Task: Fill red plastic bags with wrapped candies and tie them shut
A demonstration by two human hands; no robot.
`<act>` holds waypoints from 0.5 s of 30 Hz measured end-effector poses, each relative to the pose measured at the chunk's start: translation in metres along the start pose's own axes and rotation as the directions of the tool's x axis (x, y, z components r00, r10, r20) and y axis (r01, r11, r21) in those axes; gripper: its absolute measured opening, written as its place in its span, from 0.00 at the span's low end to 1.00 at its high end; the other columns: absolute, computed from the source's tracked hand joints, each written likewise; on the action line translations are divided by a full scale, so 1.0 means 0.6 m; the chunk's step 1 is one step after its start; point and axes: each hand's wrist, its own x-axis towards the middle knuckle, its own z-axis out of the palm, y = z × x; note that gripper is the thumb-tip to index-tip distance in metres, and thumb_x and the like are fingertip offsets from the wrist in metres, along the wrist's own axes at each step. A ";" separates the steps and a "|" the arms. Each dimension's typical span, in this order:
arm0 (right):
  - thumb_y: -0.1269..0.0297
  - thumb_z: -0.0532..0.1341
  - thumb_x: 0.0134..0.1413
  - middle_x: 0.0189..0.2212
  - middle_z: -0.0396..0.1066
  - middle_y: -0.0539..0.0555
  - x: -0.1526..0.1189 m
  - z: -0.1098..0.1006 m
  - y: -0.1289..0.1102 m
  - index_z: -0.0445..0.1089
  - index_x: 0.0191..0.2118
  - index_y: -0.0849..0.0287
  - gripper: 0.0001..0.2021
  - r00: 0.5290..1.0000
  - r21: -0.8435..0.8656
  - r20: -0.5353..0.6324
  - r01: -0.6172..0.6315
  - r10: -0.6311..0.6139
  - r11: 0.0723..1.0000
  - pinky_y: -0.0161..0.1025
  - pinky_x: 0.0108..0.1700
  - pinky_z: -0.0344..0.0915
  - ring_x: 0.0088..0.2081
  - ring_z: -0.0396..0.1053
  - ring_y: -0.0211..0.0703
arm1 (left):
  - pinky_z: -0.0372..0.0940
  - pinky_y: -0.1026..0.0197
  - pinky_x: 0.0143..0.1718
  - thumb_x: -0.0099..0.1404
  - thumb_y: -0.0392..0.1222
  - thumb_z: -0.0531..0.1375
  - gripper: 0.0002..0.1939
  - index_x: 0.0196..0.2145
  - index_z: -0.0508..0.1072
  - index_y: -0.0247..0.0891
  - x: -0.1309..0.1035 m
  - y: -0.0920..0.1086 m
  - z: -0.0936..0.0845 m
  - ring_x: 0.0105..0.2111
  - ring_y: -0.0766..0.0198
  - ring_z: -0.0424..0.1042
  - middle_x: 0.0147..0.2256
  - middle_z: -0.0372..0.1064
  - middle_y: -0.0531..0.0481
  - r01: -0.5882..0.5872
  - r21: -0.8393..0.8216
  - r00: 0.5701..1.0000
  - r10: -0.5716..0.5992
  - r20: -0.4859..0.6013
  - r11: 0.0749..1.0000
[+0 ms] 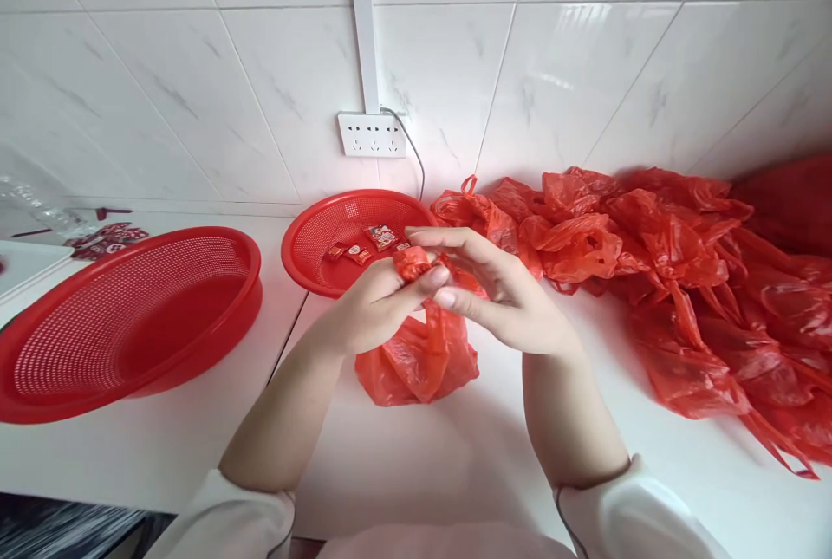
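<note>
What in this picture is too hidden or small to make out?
Head view:
- Inside of the red bag: its film is opaque, and the left hand and right hand cover its top.
- Print on the small packets in the small basket: too small.
- Bag pile: cut off by the right edge.

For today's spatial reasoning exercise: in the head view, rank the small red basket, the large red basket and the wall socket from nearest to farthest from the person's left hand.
1. Small red basket: just behind the left hand, which grips a red bag along with the right hand.
2. Large red basket: off to the left on the counter.
3. Wall socket: up on the tiled wall, behind the small basket.
</note>
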 end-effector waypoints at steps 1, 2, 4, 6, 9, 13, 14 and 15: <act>0.64 0.60 0.59 0.53 0.67 0.55 -0.005 0.000 0.009 0.64 0.55 0.52 0.18 1.000 0.058 0.000 -0.027 0.027 0.998 0.46 0.53 0.68 0.54 0.66 0.46 | 0.67 0.64 0.31 0.70 0.47 0.52 0.13 0.32 0.69 0.39 -0.003 -0.004 -0.001 0.29 0.67 0.68 0.29 0.66 0.51 0.041 -0.043 0.999 -0.042 -0.019 0.998; 0.64 0.58 0.61 0.50 0.69 0.55 -0.009 0.000 0.019 0.64 0.55 0.53 0.17 0.999 0.100 -0.014 -0.047 0.048 0.994 0.45 0.51 0.69 0.51 0.69 0.44 | 0.66 0.65 0.29 0.70 0.48 0.52 0.14 0.32 0.69 0.39 -0.007 -0.008 -0.002 0.28 0.69 0.67 0.29 0.65 0.52 0.079 -0.074 0.996 -0.082 -0.033 0.994; 0.65 0.57 0.62 0.42 0.72 0.55 -0.015 0.003 0.036 0.67 0.50 0.56 0.12 0.996 0.122 -0.049 -0.067 0.074 0.990 0.43 0.47 0.71 0.43 0.72 0.42 | 0.61 0.68 0.22 0.70 0.50 0.52 0.16 0.31 0.70 0.38 -0.016 -0.018 -0.004 0.23 0.72 0.63 0.26 0.63 0.53 0.141 -0.123 0.989 -0.146 -0.032 0.982; 0.66 0.58 0.61 0.36 0.73 0.53 -0.018 0.005 0.046 0.70 0.44 0.58 0.08 0.994 0.084 -0.080 -0.074 0.080 0.994 0.42 0.44 0.71 0.39 0.72 0.40 | 0.56 0.69 0.17 0.69 0.52 0.52 0.17 0.31 0.70 0.37 -0.023 -0.030 -0.005 0.17 0.74 0.60 0.23 0.62 0.55 0.182 -0.176 0.982 -0.186 -0.009 0.967; 0.67 0.60 0.59 0.34 0.72 0.52 -0.021 -0.001 0.046 0.69 0.39 0.58 0.04 0.986 0.018 -0.151 -0.064 0.066 0.998 0.40 0.41 0.70 0.37 0.71 0.39 | 0.54 0.68 0.14 0.70 0.53 0.50 0.18 0.38 0.71 0.37 -0.028 -0.044 -0.005 0.15 0.72 0.63 0.21 0.65 0.54 0.199 -0.220 0.976 -0.212 -0.039 0.955; 0.69 0.62 0.55 0.31 0.69 0.51 -0.031 -0.017 0.034 0.68 0.36 0.57 0.02 0.994 -0.028 -0.058 -0.098 0.096 0.995 0.36 0.34 0.68 0.30 0.67 0.36 | 0.55 0.67 0.16 0.71 0.51 0.49 0.18 0.47 0.72 0.38 -0.027 -0.050 -0.014 0.13 0.71 0.62 0.15 0.59 0.57 0.164 -0.170 0.964 -0.194 -0.180 0.972; 0.70 0.61 0.55 0.31 0.69 0.51 -0.034 -0.019 0.031 0.68 0.35 0.57 0.02 0.993 -0.048 0.025 -0.112 0.113 0.993 0.36 0.32 0.67 0.29 0.67 0.35 | 0.56 0.67 0.17 0.71 0.50 0.50 0.17 0.47 0.73 0.39 -0.027 -0.049 -0.018 0.13 0.71 0.61 0.15 0.59 0.58 0.156 -0.149 0.964 -0.183 -0.193 0.976; 0.70 0.61 0.55 0.31 0.70 0.51 -0.036 -0.020 0.028 0.69 0.35 0.57 0.02 0.986 -0.075 0.112 -0.117 0.125 0.990 0.35 0.31 0.67 0.28 0.67 0.35 | 0.57 0.67 0.18 0.70 0.48 0.53 0.15 0.46 0.74 0.39 -0.027 -0.048 -0.021 0.14 0.72 0.61 0.16 0.61 0.57 0.146 -0.123 0.969 -0.167 -0.184 0.982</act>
